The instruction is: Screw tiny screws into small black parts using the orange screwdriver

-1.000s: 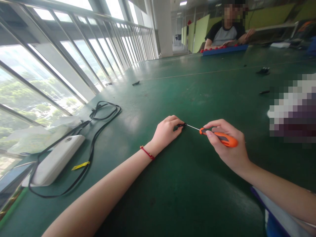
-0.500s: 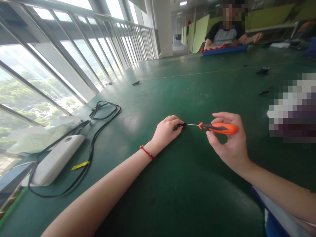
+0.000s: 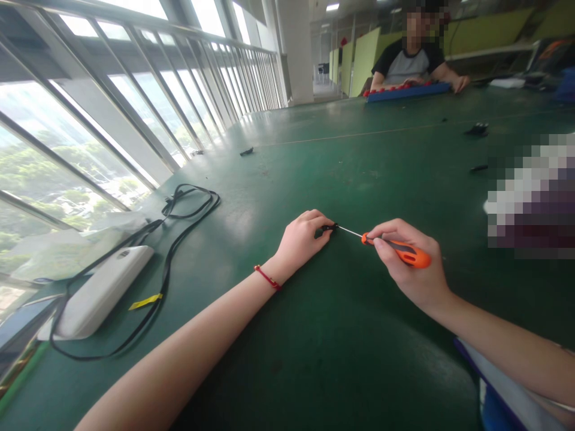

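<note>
My left hand [image 3: 305, 235] rests on the green table [image 3: 269, 185] and pinches a small black part [image 3: 331, 227] between thumb and fingers. What kind of part it is I cannot make out. In my right hand [image 3: 411, 272] is a screwdriver [image 3: 415, 257] with an orange and black handle, thumb and forefinger closed round its front end. Its thin metal shaft points left, and the tip meets the black part's right end.
On the left lie a white power strip [image 3: 108, 287], a looped black cable [image 3: 168, 263] and a plastic bag [image 3: 67, 248] beside the railing. Small black pieces [image 3: 477, 129] lie farther back. Across the table sits a person [image 3: 406, 63] behind a blue tray [image 3: 408, 93] with red items.
My right fingers have closed round the screwdriver's handle, whose rear end has dropped towards me, so the shaft now slants. My left hand stays put. The person opposite has lowered one hand to the table.
</note>
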The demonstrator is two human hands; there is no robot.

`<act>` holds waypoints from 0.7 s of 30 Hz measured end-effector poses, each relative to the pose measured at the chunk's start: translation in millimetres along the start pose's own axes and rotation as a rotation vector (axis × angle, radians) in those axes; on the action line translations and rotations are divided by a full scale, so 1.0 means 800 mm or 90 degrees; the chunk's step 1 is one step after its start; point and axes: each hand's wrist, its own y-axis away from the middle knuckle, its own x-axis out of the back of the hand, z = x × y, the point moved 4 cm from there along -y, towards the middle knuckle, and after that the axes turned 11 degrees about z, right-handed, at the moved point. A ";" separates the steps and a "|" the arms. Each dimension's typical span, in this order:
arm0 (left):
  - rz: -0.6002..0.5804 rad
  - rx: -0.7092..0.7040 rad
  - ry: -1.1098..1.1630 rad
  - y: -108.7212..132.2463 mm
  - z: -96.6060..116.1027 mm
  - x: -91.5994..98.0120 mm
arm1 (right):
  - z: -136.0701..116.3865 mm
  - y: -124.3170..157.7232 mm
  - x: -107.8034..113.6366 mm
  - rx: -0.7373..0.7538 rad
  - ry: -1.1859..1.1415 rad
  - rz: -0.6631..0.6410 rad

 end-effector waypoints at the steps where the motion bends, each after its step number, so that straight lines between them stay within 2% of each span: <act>1: 0.000 0.005 -0.011 0.000 0.000 0.000 | 0.001 0.001 0.001 0.000 0.003 0.007; 6: 0.020 0.047 -0.118 0.000 0.000 0.002 | 0.006 0.001 0.002 -0.027 -0.017 0.031; 8: 0.015 0.046 -0.106 0.000 0.002 0.002 | 0.007 0.001 0.002 -0.039 -0.024 0.024; 12: -0.028 0.013 -0.002 0.001 0.007 -0.001 | 0.007 0.000 0.002 -0.045 -0.023 0.023; 16: 0.013 -0.033 -0.061 -0.001 0.005 0.001 | 0.006 0.000 0.001 -0.050 -0.024 0.020; 21: -0.041 -0.061 -0.071 -0.001 0.005 -0.004 | 0.002 0.001 0.005 -0.033 -0.009 0.025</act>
